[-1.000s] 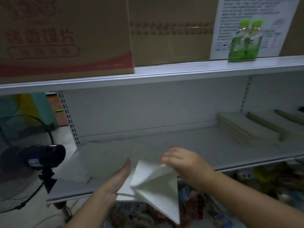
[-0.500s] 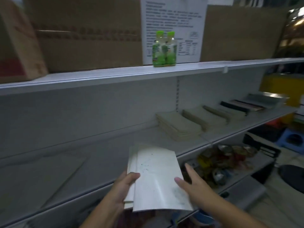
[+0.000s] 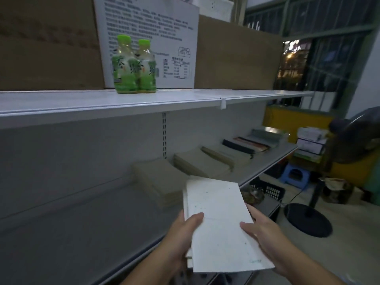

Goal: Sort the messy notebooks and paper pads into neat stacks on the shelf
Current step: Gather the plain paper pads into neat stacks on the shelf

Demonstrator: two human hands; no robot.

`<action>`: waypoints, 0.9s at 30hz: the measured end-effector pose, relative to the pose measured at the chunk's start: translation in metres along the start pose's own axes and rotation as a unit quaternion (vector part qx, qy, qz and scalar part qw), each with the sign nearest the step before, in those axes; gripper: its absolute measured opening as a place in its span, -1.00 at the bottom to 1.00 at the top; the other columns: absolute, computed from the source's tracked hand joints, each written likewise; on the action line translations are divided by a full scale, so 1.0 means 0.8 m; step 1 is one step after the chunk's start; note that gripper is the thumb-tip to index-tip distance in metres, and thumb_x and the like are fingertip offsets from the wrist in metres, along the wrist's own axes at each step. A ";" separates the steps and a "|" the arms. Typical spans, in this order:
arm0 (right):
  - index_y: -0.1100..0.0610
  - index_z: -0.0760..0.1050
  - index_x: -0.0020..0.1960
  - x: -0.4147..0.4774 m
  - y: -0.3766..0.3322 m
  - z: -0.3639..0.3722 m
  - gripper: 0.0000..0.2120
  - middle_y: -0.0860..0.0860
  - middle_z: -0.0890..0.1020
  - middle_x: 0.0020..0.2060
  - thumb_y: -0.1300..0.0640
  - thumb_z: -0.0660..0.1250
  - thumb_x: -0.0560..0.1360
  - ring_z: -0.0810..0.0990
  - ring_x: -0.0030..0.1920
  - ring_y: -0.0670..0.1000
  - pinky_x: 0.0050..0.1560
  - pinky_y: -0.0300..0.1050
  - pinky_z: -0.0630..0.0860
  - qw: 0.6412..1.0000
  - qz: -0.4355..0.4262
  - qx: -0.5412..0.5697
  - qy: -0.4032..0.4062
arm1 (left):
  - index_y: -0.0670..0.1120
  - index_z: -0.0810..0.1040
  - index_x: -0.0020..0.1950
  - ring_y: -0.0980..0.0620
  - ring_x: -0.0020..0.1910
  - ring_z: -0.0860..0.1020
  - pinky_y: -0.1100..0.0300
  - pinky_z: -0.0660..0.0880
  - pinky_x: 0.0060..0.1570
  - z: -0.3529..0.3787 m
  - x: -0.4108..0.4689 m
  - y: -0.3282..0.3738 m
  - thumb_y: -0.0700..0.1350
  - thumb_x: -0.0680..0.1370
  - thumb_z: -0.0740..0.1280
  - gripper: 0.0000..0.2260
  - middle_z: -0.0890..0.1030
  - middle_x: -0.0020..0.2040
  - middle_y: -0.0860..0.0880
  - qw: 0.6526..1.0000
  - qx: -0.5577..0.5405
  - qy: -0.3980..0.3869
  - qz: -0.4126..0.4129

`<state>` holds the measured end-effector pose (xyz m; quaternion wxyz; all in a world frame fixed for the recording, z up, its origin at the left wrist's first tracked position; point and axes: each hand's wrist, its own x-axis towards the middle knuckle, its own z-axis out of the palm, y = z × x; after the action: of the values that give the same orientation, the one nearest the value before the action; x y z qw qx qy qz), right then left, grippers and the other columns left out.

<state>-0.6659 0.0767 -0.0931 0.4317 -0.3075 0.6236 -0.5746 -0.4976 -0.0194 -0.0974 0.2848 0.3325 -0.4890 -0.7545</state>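
Both hands are clamping on a thin bundle of white pads [image 3: 222,223] down at five o'clock in the view, and it is hanging just over the front lip of the grey shelf [image 3: 82,223]. The left hand [image 3: 181,233] is gripping the bundle's left edge, thumb lying across the top cover and fingers tucked beneath. The right hand [image 3: 265,239] is pinching the right edge, thumb on top too. The top cover is showing small dark specks, and the edges of lower sheets are peeking out along its left side. At eleven o'clock from the bundle a brown stack [image 3: 162,182] is lying flat on the shelf, with a second brown stack [image 3: 197,163] just beside it, and the row is running off toward two o'clock into dark-covered notebooks [image 3: 242,147]. On the upper shelf [image 3: 185,99], at eleven o'clock in the view, two green bottles [image 3: 133,66] are standing side by side in front of a white printed carton [image 3: 164,27]. Over at three o'clock a fan base [image 3: 306,221], a blue stool [image 3: 294,175] and a black crate [image 3: 269,189] are sitting on the floor
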 end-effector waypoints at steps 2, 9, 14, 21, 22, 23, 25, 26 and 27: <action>-0.14 0.49 0.07 0.026 -0.017 -0.019 -0.58 0.00 0.72 -0.13 0.38 0.15 0.56 0.70 -0.13 0.15 -0.21 0.01 0.61 1.000 -0.011 -0.013 0.008 | -0.16 0.52 0.16 -0.08 -0.11 0.68 0.11 0.61 -0.19 0.009 0.031 0.014 -0.16 0.60 0.24 -0.82 0.69 0.00 -0.15 0.999 -0.004 -0.020 -0.026; 0.01 0.41 0.26 0.118 -0.051 -0.045 -0.59 0.14 0.66 0.03 0.41 0.15 0.55 0.66 -0.04 0.21 -0.07 0.04 0.58 0.999 -0.019 -0.014 0.033 | -0.12 0.47 0.07 -0.20 -0.09 0.60 -0.09 0.56 -0.04 0.044 0.148 0.035 -0.26 0.58 0.16 -0.85 0.61 -0.04 -0.23 0.995 0.027 0.090 0.019; 0.03 0.36 0.35 0.177 -0.051 -0.068 -0.55 0.14 0.62 0.05 0.40 0.15 0.55 0.64 -0.13 0.13 -0.37 -0.21 0.53 0.998 -0.002 -0.017 0.056 | -0.02 0.38 0.15 -0.14 0.04 0.55 -0.10 0.48 0.18 0.062 0.213 0.018 -0.15 0.59 0.20 -0.85 0.56 0.05 -0.08 0.987 0.052 0.149 0.038; -0.03 0.30 0.34 0.294 -0.073 -0.109 -0.54 -0.09 0.55 -0.04 0.34 0.23 0.54 0.57 -0.05 -0.09 -0.15 -0.33 0.51 0.994 -0.030 -0.102 -0.020 | -0.02 0.36 0.20 -0.14 0.14 0.52 -0.07 0.46 0.23 0.085 0.291 0.046 -0.03 0.59 0.23 -0.79 0.50 0.17 -0.07 0.980 0.037 0.192 0.018; 0.05 0.32 0.38 0.313 -0.073 -0.117 -0.52 -0.03 0.58 0.01 0.38 0.22 0.53 0.57 -0.02 -0.07 -0.05 -0.27 0.52 0.992 -0.030 -0.115 -0.036 | -0.07 0.38 0.16 -0.16 0.12 0.54 -0.10 0.47 0.21 0.087 0.304 0.046 -0.01 0.52 0.30 -0.73 0.53 0.18 -0.11 0.979 0.044 0.197 0.007; 0.12 0.37 0.37 0.328 -0.077 -0.121 -0.54 0.03 0.61 0.05 0.41 0.21 0.52 0.59 0.00 -0.05 0.01 -0.20 0.53 0.990 -0.027 -0.129 -0.053 | -0.11 0.41 0.14 -0.18 0.09 0.56 -0.13 0.49 0.19 0.088 0.318 0.046 0.02 0.40 0.32 -0.62 0.55 0.16 -0.15 0.978 0.054 0.200 0.001; 0.08 0.47 0.24 0.355 -0.089 -0.126 -0.61 -0.01 0.64 -0.08 0.43 0.19 0.52 0.60 -0.12 -0.09 -0.15 -0.29 0.56 0.982 -0.028 -0.165 -0.089 | -0.12 0.44 0.20 -0.18 0.03 0.59 -0.14 0.53 0.13 0.089 0.345 0.042 0.01 0.25 0.30 -0.47 0.58 0.12 -0.17 0.975 0.075 0.210 -0.004; 0.00 0.47 0.12 0.369 -0.096 -0.128 -0.65 -0.11 0.59 -0.19 0.40 0.19 0.53 0.57 -0.22 -0.15 -0.32 -0.39 0.52 0.977 -0.032 -0.183 -0.103 | -0.13 0.44 0.23 -0.17 0.01 0.60 -0.12 0.54 0.11 0.091 0.355 0.045 -0.01 0.25 0.29 -0.45 0.59 0.09 -0.17 0.970 0.095 0.225 -0.003; -0.05 0.45 0.02 0.381 -0.105 -0.128 -0.69 -0.17 0.52 -0.27 0.37 0.20 0.54 0.52 -0.29 -0.19 -0.43 -0.42 0.49 0.974 -0.039 -0.198 -0.107 | -0.13 0.43 0.23 -0.16 0.00 0.60 -0.10 0.54 0.10 0.095 0.361 0.050 -0.04 0.28 0.29 -0.48 0.59 0.08 -0.15 0.964 0.114 0.240 0.003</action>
<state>-0.9001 -0.1576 -0.0706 0.4040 -0.4708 0.6624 -0.4201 -0.7303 -0.2099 -0.1019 0.3566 0.5327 -0.4902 -0.5905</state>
